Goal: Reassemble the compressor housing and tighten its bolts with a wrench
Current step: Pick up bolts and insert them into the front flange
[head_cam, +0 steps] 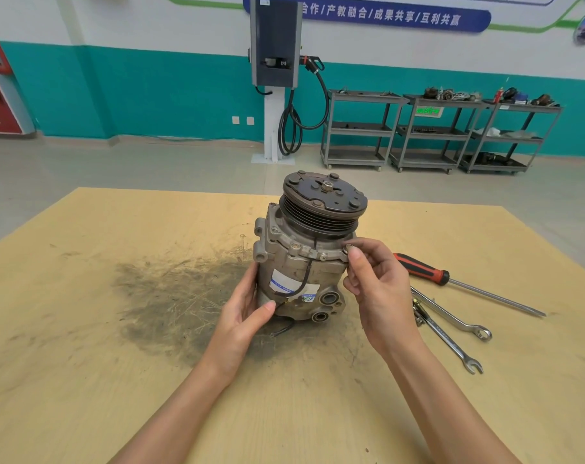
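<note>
Compressor (309, 262): stands upright near the middle of the desk (83, 380), pulley end up, ports facing the camera at its lower right.
Pulley (324, 202): dark, grooved, on top of the housing, with a nut at its centre.
Label: white and blue sticker on the front of the housing, crossed by a thin black wire (304, 279).
Left hand (247, 316): cupped against the lower left side of the compressor, thumb lying across the front below the label, fingers wrapped around the far side.
Right hand (381, 289): raised at the compressor's upper right edge, thumb and forefinger pinched together on a small round bolt head (350, 246) at the flange; other fingers curled loosely.
Flange bolts: several small heads show along the housing's top rim.
Wrenches (451, 326): two silver ones lie crossed on the desk just right of the right hand, one ring-ended, one open-ended.
Screwdriver (451, 279): red and black handle, long shaft, lying on the desk beyond the wrenches, tip pointing right.
Desk: light wood, with a dark greasy smear (177, 296) left of the compressor.
Background: grey carts (435, 128) with parts along a teal wall, and a wall-mounted charger (276, 45) with a coiled cable.
</note>
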`<action>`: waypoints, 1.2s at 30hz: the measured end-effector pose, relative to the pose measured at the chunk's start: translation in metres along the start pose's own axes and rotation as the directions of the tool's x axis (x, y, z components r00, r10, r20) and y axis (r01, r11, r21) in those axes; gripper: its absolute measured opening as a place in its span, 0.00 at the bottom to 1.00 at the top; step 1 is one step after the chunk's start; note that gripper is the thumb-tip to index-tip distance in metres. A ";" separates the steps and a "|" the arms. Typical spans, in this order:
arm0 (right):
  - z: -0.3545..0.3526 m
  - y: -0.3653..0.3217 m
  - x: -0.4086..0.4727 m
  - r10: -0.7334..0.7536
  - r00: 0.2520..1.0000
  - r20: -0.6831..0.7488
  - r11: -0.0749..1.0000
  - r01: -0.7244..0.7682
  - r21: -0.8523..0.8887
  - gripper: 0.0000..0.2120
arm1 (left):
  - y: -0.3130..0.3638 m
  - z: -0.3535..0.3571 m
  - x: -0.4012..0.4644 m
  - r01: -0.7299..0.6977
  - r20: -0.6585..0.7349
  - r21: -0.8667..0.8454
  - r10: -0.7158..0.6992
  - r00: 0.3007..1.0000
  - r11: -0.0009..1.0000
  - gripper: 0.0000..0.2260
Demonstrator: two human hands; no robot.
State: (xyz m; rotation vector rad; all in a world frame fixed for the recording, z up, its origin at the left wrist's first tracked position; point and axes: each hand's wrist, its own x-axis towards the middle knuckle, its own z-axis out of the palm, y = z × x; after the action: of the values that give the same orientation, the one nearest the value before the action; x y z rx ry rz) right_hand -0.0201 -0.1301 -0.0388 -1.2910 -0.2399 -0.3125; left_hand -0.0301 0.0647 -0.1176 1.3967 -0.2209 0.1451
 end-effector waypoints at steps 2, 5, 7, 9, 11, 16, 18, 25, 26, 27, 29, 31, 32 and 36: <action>0.000 0.000 0.001 0.000 1.000 -0.004 1.000 0.000 0.016 0.05 | 0.000 0.000 0.000 -0.005 0.003 0.000 0.005 1.000 1.000 0.32; -0.001 0.001 0.001 -0.016 1.000 -0.001 1.000 0.016 0.012 0.06 | 0.000 0.001 0.000 -0.006 0.004 0.004 0.006 1.000 1.000 0.33; -0.001 0.001 -0.001 -0.027 1.000 0.012 1.000 0.027 -0.015 0.06 | 0.000 0.001 0.000 -0.007 0.003 0.004 0.007 1.000 1.000 0.33; -0.001 0.001 -0.002 -0.027 1.000 0.014 0.999 0.028 -0.016 0.07 | 0.001 0.002 0.000 -0.010 0.002 0.000 0.010 1.000 1.000 0.34; 0.001 0.000 -0.001 -0.013 1.000 -0.005 1.000 0.013 0.012 0.05 | 0.000 0.002 -0.001 -0.013 0.002 -0.001 0.013 1.000 1.000 0.33; 0.001 -0.001 0.001 -0.010 0.999 -0.035 1.000 0.010 0.010 0.07 | 0.000 0.001 -0.001 -0.010 0.001 0.003 0.010 1.000 1.000 0.31; -0.001 0.000 0.000 -0.017 1.000 -0.015 1.000 0.017 0.000 0.07 | 0.001 0.001 -0.001 -0.007 0.005 0.005 0.007 1.000 1.000 0.31; 0.000 -0.002 0.002 0.005 1.000 -0.010 0.999 -0.004 0.053 0.04 | 0.003 0.002 -0.002 -0.006 0.003 0.008 0.006 1.000 1.000 0.32; 0.000 -0.002 0.002 0.009 1.000 -0.011 0.998 -0.008 0.060 0.05 | 0.003 0.003 -0.002 -0.005 0.003 0.008 0.005 1.000 1.000 0.32; -0.001 -0.002 0.002 0.011 1.000 -0.008 0.998 -0.010 0.057 0.05 | 0.004 0.003 -0.002 -0.004 0.004 0.008 0.004 1.000 1.000 0.32; -0.003 -0.002 0.003 0.010 1.000 0.002 0.999 -0.010 0.035 0.06 | 0.004 0.003 -0.003 -0.006 0.004 0.007 0.006 1.000 1.000 0.32; -0.006 -0.002 0.003 0.009 1.000 0.019 1.000 -0.009 0.003 0.07 | 0.005 0.003 -0.003 -0.010 0.004 0.007 0.010 1.000 1.000 0.33; -0.006 -0.002 0.003 0.009 1.000 0.026 1.000 -0.009 -0.005 0.07 | 0.005 0.003 -0.003 -0.011 0.006 0.006 0.011 1.000 1.000 0.34; -0.004 -0.003 0.004 0.009 1.000 0.021 1.000 -0.009 -0.003 0.03 | 0.004 0.003 -0.003 -0.009 0.005 0.010 0.009 1.000 1.000 0.33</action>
State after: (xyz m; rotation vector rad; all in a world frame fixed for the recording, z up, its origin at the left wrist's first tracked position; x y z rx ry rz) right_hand -0.0174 -0.1356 -0.0357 -1.2980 -0.2518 -0.2917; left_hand -0.0337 0.0627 -0.1143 1.4061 -0.2312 0.1503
